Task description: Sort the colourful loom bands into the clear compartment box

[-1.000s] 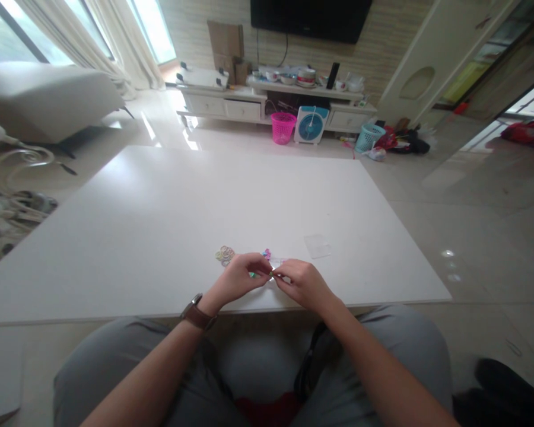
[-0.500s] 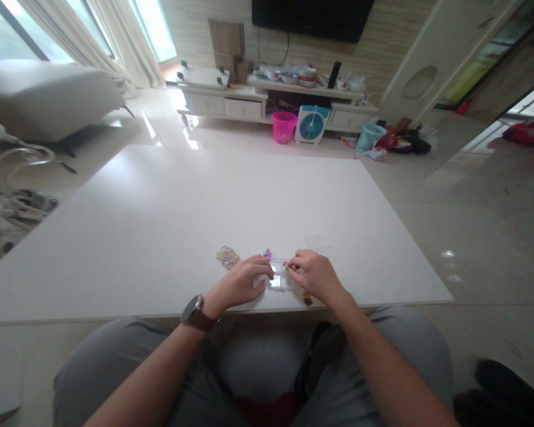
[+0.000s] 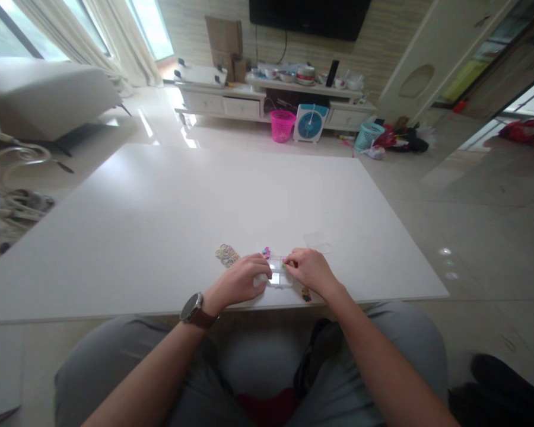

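Observation:
A small clear plastic compartment box (image 3: 275, 278) lies near the table's front edge. My left hand (image 3: 244, 277) is curled round its left side, fingers over the rim. At the upper right compartment, my right hand (image 3: 310, 268) has thumb and fingertips pinched together; what they hold is too small to make out. A bit of green shows by those fingertips. Just behind the box sits a little heap of pink, purple and blue pieces (image 3: 266, 252). Left of my left hand is a pile of pale coloured rings (image 3: 226, 255). Small dark and orange pieces (image 3: 306, 294) lie below my right hand.
A clear flat lid-like sheet (image 3: 317, 242) lies behind my right hand on the white table (image 3: 231, 196). Beyond the table are a pink basket (image 3: 282, 126), a blue fan (image 3: 310, 123) and a low white cabinet (image 3: 204, 102).
My right hand has shifted slightly, its fingers drawn closer together at the upper right compartment. My left hand stays at the box. The whole view has moved a little.

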Demonstrator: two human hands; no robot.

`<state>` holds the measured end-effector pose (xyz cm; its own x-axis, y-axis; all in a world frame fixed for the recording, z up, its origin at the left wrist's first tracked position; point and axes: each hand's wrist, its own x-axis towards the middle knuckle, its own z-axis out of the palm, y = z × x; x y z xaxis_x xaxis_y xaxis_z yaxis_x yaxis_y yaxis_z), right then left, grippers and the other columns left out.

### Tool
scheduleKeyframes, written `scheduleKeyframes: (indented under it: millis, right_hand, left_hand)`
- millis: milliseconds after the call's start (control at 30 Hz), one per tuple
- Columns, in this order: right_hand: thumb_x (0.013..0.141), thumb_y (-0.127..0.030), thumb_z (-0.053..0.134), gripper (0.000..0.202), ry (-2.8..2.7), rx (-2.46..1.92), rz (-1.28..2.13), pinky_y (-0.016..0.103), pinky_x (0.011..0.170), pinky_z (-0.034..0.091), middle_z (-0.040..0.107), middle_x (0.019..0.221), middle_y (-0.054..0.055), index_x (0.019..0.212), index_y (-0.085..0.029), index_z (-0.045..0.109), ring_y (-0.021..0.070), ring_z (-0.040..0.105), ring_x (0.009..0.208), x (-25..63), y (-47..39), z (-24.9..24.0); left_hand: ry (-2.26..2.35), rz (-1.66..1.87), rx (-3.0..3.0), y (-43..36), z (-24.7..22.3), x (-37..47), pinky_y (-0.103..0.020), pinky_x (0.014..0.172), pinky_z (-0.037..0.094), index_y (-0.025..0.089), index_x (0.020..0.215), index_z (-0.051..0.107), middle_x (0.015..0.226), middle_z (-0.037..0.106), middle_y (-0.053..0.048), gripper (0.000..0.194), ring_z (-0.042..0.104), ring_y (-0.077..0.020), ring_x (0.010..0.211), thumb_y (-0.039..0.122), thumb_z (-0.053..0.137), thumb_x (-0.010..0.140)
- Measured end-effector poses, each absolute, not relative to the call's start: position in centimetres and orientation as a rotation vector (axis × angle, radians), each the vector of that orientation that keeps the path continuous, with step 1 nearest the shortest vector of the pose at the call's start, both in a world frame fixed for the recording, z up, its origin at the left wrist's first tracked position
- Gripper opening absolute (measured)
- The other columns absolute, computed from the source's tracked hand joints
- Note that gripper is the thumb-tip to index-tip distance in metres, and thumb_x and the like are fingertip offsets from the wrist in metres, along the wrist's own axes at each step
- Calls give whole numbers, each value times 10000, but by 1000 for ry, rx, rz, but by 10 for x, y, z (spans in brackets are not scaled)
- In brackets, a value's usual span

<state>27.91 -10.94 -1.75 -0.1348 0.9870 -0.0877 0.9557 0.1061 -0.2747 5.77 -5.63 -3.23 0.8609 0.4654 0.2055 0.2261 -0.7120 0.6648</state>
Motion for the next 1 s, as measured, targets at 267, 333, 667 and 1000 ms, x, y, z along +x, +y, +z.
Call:
scheduleKeyframes:
  millis: [267, 333, 667, 1000]
  right_hand:
    - [906, -212, 566, 194, -2282, -1913, 451, 252, 703, 382, 737, 904, 25, 944, -232, 755, 154, 634, 805, 282, -115, -12]
    - [884, -171, 565, 223, -2311, -1859, 479, 248, 723, 385, 740, 926, 22, 979, -239, 754, 156, 640, 836, 282, -116, -13]
    - [915, -201, 537, 209, -2352, -1845, 442, 262, 697, 351, 730, 904, 23, 937, -237, 742, 162, 634, 831, 283, -118, -8]
    - [927, -227, 529, 207, -2286, -1945, 387, 264, 682, 348, 734, 888, 22, 872, -222, 729, 159, 646, 827, 289, -119, -3]
  left_hand:
    - [495, 488, 2384, -56, -32, 57, -362, 973, 492, 203, 920, 706, 905, 696, -46, 224, 603, -204, 983, 69, 575, 797]
    - [486, 501, 2393, -55, -32, 57, -366, 960, 498, 204, 922, 707, 905, 696, -51, 209, 610, -210, 981, 85, 593, 793]
    - [491, 488, 2359, -56, -28, 57, -345, 956, 480, 206, 902, 696, 907, 692, -38, 122, 612, -195, 959, 137, 646, 816]
    - [795, 447, 2388, -42, -30, 39, -306, 819, 474, 203, 911, 699, 934, 683, -34, 171, 620, -166, 842, 128, 580, 814]
